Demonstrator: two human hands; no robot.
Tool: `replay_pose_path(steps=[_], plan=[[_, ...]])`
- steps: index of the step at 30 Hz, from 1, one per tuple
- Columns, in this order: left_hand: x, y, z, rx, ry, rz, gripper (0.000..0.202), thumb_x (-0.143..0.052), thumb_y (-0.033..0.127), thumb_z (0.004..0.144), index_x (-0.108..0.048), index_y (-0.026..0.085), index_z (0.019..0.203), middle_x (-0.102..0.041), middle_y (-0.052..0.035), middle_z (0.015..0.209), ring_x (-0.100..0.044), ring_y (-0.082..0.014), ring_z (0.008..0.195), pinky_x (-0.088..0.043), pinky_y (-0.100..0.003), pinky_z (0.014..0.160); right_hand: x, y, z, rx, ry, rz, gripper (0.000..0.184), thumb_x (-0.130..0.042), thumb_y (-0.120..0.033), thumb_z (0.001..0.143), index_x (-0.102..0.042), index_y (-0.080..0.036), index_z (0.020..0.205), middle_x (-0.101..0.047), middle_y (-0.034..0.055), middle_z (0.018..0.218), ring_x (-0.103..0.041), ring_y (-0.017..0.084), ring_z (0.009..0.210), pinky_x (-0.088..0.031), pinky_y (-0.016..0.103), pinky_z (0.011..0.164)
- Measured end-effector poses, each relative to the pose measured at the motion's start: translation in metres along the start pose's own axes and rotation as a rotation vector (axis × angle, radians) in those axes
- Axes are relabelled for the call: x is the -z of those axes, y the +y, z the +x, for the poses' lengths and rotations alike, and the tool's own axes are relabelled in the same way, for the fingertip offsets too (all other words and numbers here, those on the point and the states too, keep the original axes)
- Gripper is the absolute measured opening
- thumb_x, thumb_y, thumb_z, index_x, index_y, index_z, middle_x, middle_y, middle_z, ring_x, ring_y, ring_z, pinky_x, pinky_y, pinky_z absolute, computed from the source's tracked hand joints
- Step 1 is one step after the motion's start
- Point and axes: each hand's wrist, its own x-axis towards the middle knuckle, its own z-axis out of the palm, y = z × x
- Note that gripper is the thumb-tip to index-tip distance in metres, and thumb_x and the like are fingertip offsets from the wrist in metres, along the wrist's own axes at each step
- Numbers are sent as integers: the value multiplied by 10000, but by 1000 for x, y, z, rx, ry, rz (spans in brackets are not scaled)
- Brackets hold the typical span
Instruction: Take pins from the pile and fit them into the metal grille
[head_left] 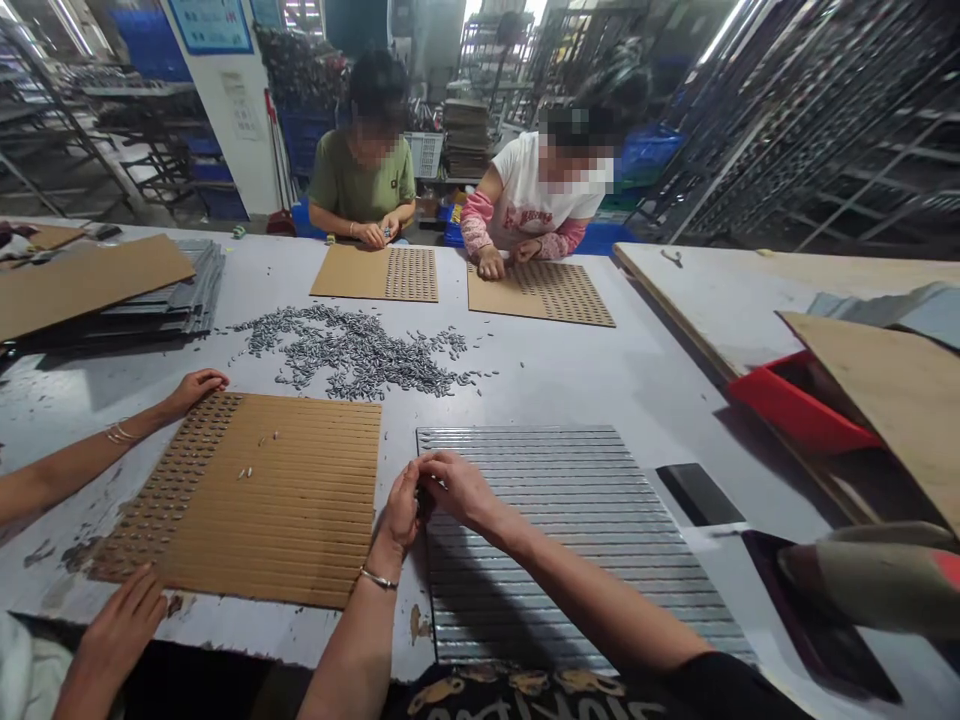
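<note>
My left hand (401,508), with a metal bangle at the wrist, is closed and cupped at the upper left edge of a silver-striped board (555,540). Against it, my right hand (456,487) has its thumb and fingers pinched together over the same edge. Something small and dark shows between the two hands, but their fingers hide most of it. Grooves run across the board from side to side, and one or two small pieces sit at its top left corner. Beyond lies a loose pile of small grey oval pieces (360,350).
At left, a co-worker's hands rest by a brown grooved board (285,500) partly filled with pieces. Two people opposite work at brown boards (349,272) (495,295). Stacked boards (112,300) stand left. A red bin (802,405), a black slab (697,493) and a phone-like dark object (817,610) are right.
</note>
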Motion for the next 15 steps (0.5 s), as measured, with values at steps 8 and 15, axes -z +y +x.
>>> replay_pose_path(steps=[8,15], plan=[[16,5,6,267,-151,-215,228,-633,346,800,-747,191,923,-635,-11,696,-448,-69,458,-177,-159,409,2,27,-5,-267,190,297,232,-497,-364,917,-641,-182,919,-636,0,727,-563,145,645,-432,256,620],[18,4,16,83,56,-162,167,-632,272,761,-711,198,888,-652,-12,731,-458,-81,484,-237,-176,410,-6,47,9,-338,-1,75,193,-527,-217,884,-696,-179,971,-702,32,796,-629,173,733,-438,262,685]])
